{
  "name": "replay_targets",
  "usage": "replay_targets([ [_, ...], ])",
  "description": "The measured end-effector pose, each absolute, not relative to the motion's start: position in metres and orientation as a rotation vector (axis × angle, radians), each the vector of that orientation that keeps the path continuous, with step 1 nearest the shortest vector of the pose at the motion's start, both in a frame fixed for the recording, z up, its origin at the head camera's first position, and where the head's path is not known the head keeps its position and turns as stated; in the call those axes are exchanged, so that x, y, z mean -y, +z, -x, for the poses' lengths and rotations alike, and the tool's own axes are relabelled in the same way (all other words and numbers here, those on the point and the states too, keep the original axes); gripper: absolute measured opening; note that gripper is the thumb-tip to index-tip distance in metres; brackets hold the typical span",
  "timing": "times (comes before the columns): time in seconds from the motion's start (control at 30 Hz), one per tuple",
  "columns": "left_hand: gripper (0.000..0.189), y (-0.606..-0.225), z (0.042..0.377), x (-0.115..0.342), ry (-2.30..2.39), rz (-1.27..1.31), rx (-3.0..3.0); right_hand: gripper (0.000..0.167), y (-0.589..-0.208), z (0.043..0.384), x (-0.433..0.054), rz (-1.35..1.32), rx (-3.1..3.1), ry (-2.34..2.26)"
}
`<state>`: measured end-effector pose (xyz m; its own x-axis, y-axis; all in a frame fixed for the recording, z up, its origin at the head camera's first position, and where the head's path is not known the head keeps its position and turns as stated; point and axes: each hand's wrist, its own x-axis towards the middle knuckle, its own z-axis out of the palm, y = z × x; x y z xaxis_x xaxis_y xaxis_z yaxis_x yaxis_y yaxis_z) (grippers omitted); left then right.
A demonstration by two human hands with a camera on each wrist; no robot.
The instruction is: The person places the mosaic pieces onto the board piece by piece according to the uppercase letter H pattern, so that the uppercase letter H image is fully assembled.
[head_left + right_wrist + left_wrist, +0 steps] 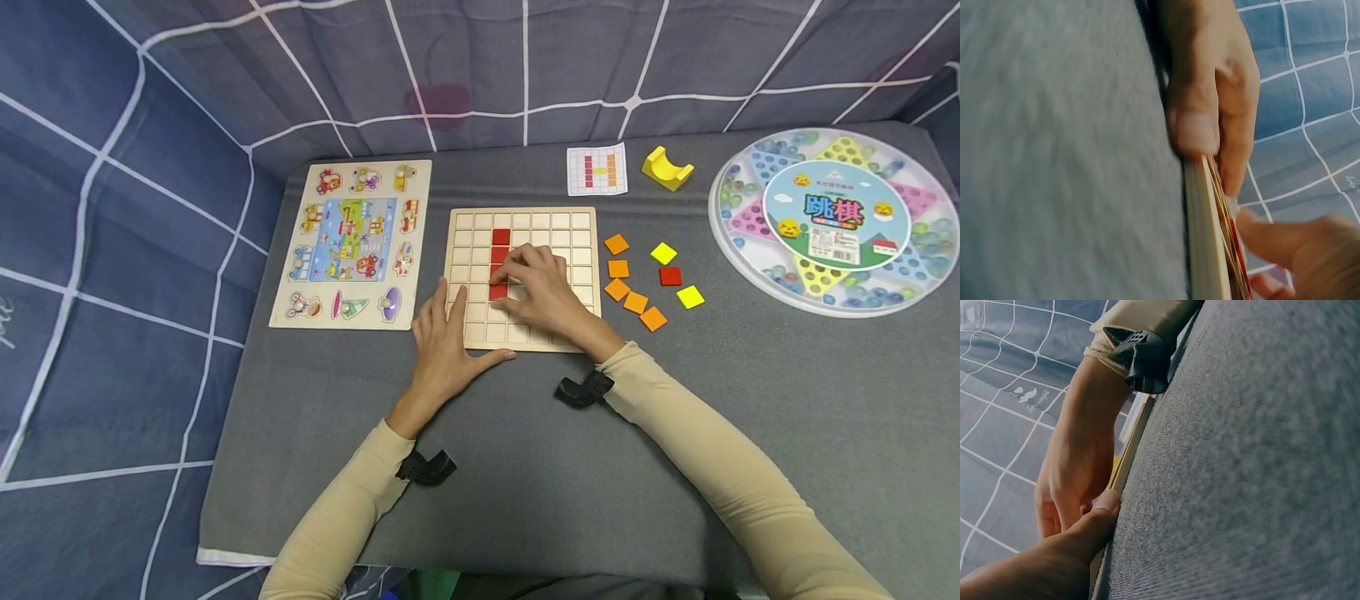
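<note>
A wooden grid board lies on the table with a column of red square tiles in its cells. My right hand is over the board, thumb and index fingertips at opposite edges of the lowest red tile, pinching it; its other fingers hide part of the column. At the board's near left corner my left hand steadies it, fingers extended along the left edge. Its thumb touches the near edge in the left wrist view. The right wrist view shows a red tile edge beside the right thumb.
Right of the board lie several orange tiles, two yellow tiles and a red tile. Behind are a pattern card and a yellow arch block. A picture puzzle lies left, a round Chinese checkers set far right.
</note>
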<state>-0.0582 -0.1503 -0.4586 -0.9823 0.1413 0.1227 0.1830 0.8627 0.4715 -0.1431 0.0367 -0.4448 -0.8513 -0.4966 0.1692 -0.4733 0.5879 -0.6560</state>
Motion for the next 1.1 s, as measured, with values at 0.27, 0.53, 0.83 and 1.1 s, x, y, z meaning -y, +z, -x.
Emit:
replay_targets([
  [0.27,0.118,-0.46,0.058,0.148,-0.76,0.269,2.941,0.033,-0.435,0.144,-0.062,0.93,-2.713,-1.089],
  [0.53,0.118,-0.459,0.057,0.148,-0.799,0.265,2.93,0.035,-0.436,0.143,-0.126,0.929,-2.781,-1.22],
  [0.83,0.118,-0.461,0.057,0.15,-0.799,0.281,2.907,0.03,-0.436,0.138,-0.199,0.834,-2.925,-1.176],
  [1.1,0.118,-0.46,0.057,0.15,-0.801,0.29,2.907,0.027,-0.439,0.131,-0.231,0.784,-2.967,-1.151],
])
